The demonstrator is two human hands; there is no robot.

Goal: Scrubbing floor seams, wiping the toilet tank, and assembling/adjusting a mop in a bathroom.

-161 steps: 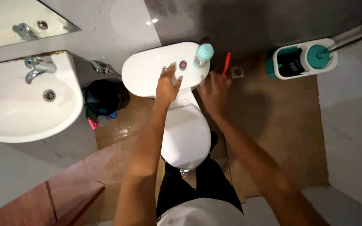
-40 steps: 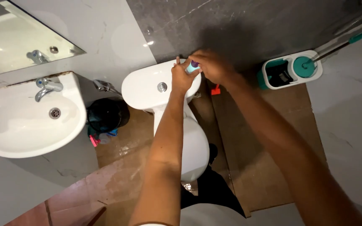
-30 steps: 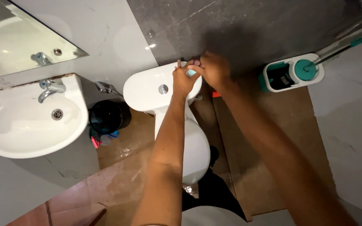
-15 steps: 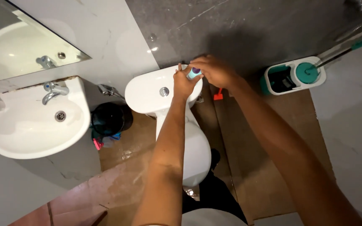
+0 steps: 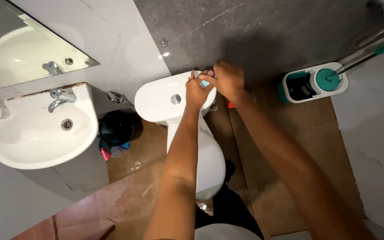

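Head view, nearest first: the closed white toilet lid (image 5: 210, 164) lies below both forearms, on brown floor cardboard (image 5: 285, 178). To the left, a black bin (image 5: 118, 128) stands between the toilet and a white basin (image 5: 36, 138) with a chrome tap (image 5: 58, 98) under a mirror (image 5: 27, 58). Farther on, over the white cistern (image 5: 161, 100) with its round flush button (image 5: 175, 99), the left hand (image 5: 198, 91) and right hand (image 5: 228, 80) meet, fingers curled and pressed around a small teal bottle (image 5: 205, 82) at the cistern's back right corner; the hands hide most of it. To the right, a white and teal mop bucket (image 5: 312, 82) stands against the dark wall.
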